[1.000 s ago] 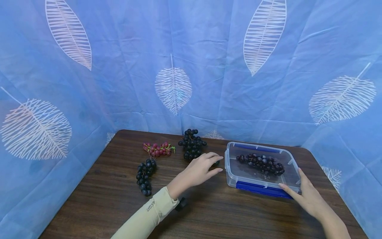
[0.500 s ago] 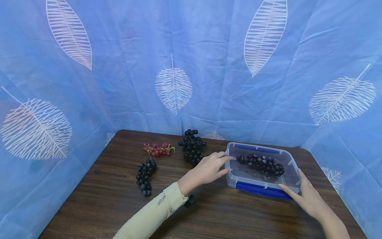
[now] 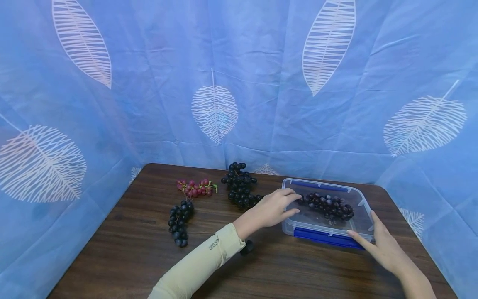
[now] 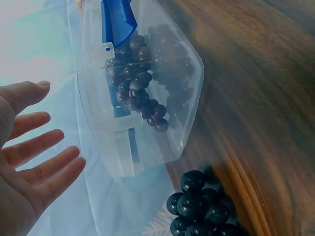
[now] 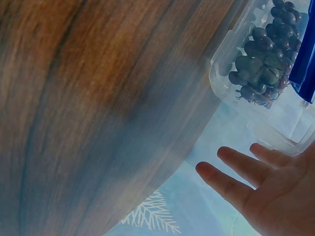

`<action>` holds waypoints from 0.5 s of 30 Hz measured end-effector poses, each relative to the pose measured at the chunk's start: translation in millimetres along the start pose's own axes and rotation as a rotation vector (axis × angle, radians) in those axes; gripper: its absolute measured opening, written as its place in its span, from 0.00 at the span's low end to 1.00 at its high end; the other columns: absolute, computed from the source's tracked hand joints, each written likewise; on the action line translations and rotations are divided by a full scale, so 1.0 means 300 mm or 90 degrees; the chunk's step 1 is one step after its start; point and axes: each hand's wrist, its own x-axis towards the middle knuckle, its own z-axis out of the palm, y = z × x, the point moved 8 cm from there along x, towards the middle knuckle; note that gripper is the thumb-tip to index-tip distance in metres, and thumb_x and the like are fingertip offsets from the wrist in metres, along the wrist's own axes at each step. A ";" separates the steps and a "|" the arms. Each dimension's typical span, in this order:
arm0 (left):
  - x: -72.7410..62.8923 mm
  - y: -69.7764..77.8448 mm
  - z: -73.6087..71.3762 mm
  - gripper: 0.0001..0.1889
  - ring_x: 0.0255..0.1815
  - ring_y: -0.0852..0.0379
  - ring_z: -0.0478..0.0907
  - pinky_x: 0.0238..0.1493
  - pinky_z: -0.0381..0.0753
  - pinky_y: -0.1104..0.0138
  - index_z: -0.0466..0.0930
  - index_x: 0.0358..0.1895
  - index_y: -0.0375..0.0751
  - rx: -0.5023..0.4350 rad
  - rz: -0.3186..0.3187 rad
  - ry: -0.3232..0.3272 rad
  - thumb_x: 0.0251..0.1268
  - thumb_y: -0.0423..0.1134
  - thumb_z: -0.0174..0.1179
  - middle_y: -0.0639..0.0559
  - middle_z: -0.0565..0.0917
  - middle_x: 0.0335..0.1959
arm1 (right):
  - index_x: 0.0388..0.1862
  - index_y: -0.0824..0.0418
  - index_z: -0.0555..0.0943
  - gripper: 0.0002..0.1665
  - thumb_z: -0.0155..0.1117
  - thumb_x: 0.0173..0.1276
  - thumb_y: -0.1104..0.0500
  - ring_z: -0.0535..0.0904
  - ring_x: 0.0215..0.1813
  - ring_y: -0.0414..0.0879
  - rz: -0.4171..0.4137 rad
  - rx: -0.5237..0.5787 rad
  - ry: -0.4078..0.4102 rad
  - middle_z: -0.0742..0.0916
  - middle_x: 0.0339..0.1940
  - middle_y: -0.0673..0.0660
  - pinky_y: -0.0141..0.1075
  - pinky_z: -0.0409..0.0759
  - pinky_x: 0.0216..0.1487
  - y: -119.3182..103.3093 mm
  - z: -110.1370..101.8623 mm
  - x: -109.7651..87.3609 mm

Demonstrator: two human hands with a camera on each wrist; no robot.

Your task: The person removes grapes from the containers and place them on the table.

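Observation:
A clear plastic food container (image 3: 289, 230) with blue side latches stands at the right of the table, a bunch of dark purple grapes (image 3: 332, 206) showing inside it. My left hand (image 3: 270, 209) reaches over its left end with fingers and thumb spread apart, and the left wrist view shows nothing between them. At the container's front right corner is my right hand (image 3: 388, 247), thumb along the front rim and straight fingers along the right side. Just behind my left hand lies a large bunch of black grapes (image 3: 239, 189), partly hidden by that hand.
Red grapes (image 3: 195, 189) with green stems lie at the back left of the dark wooden table (image 3: 123, 232). Another bunch of black grapes (image 3: 180, 222) sits in front of them. Blue leaf-printed cloth (image 3: 254, 116) hangs close around the table's back and sides.
My left hand has moved right, from beside the container to over its left end. The right hand has stayed at the right corner. The grapes and container have not visibly moved.

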 end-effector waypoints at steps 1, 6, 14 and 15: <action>0.007 0.003 0.005 0.25 0.61 0.58 0.82 0.50 0.83 0.75 0.76 0.74 0.44 -0.003 0.001 -0.003 0.82 0.50 0.59 0.49 0.81 0.66 | 0.80 0.78 0.22 0.70 0.51 0.81 0.30 0.52 0.70 0.92 0.000 0.001 0.001 0.44 0.75 0.93 0.82 0.62 0.63 0.000 -0.001 0.000; 0.037 0.019 0.028 0.25 0.58 0.58 0.82 0.48 0.82 0.76 0.76 0.74 0.44 -0.009 0.004 -0.019 0.82 0.49 0.59 0.49 0.80 0.67 | 0.80 0.78 0.21 0.70 0.51 0.81 0.30 0.52 0.70 0.92 -0.003 0.003 -0.002 0.44 0.75 0.93 0.82 0.62 0.63 0.001 -0.003 -0.001; 0.086 0.034 0.077 0.26 0.60 0.59 0.82 0.50 0.82 0.77 0.74 0.77 0.46 0.025 0.018 -0.045 0.83 0.51 0.57 0.50 0.80 0.68 | 0.80 0.77 0.21 0.70 0.51 0.81 0.30 0.51 0.70 0.92 -0.002 0.005 -0.002 0.43 0.76 0.92 0.82 0.61 0.64 0.002 0.001 -0.001; 0.091 0.035 0.082 0.26 0.60 0.59 0.82 0.52 0.82 0.77 0.74 0.77 0.46 0.031 0.020 -0.047 0.83 0.51 0.57 0.50 0.80 0.68 | 0.80 0.77 0.21 0.70 0.51 0.81 0.30 0.51 0.70 0.92 -0.002 0.007 -0.001 0.43 0.76 0.92 0.82 0.60 0.64 0.000 0.001 -0.001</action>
